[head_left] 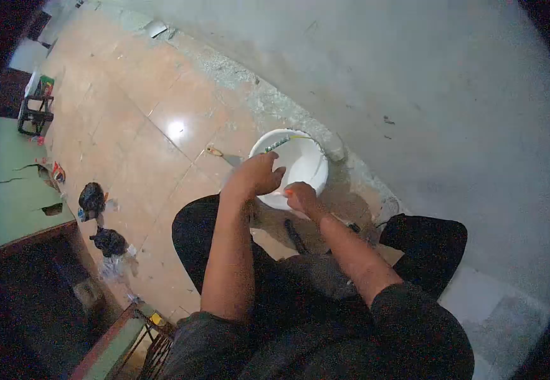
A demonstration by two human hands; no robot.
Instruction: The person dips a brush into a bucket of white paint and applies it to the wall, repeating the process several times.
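In front of my crossed legs stands a round white basin (317, 153) with a smooth pale interior. My left hand (257, 175) is over its left rim, thumb spread away from the fingers. Just beyond those fingertips, a slim patterned object (278, 145) with a yellow end slants over the far side of the basin. My right hand (303, 199) is closed at the near rim, with a small orange piece (288, 192) showing at its fingers; the rest of it is hidden. Left of the basin, a putty knife (215, 152) with a light handle lies on the tiles.
A rough, crumbly strip (268, 101) separates the tiled floor (129, 126) from the grey wall (414, 76). Black plastic bags (107, 241) and scraps lie at left, near a damaged green cabinet (18, 183). A dark strip (295, 237) is between my legs.
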